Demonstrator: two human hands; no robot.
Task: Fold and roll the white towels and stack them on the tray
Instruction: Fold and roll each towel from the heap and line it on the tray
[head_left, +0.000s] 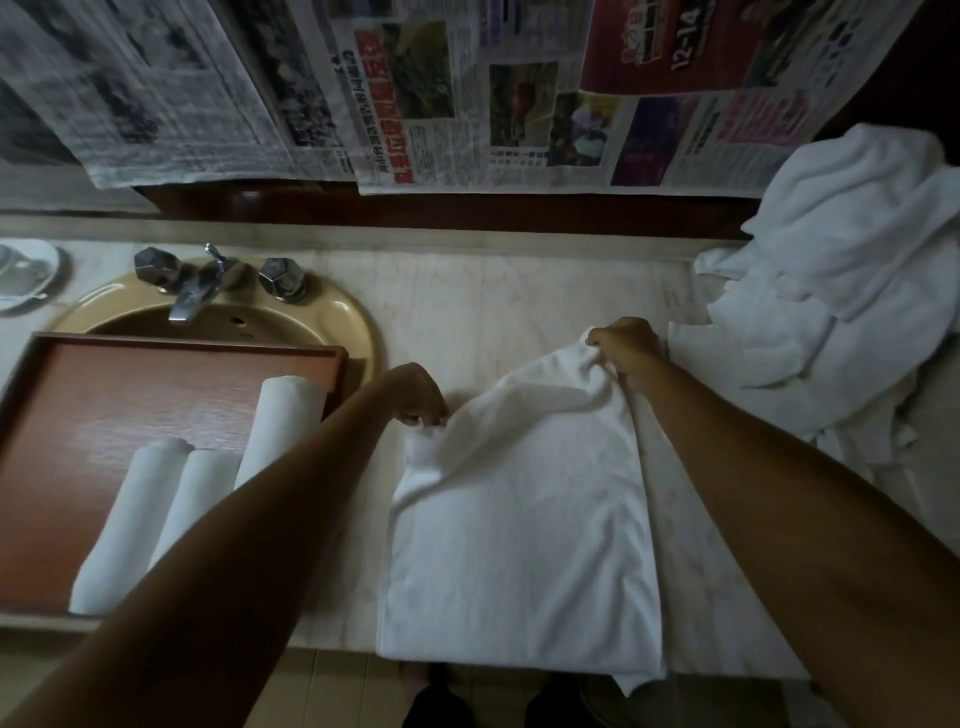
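Observation:
A white towel (519, 530) lies on the marble counter, its near edge at the counter's front. My left hand (415, 397) pinches its far left corner. My right hand (626, 345) grips its far right corner, lifted a little off the counter. A brown wooden tray (78, 426) sits at the left, partly over the sink. Three rolled white towels (156, 514) lie side by side on the tray, partly hidden by my left forearm.
A heap of unfolded white towels (841, 291) fills the right end of the counter. A tan sink (353, 317) with a chrome tap (195, 291) is behind the tray. A white dish (26, 275) sits far left. Newspapers (467, 93) cover the wall.

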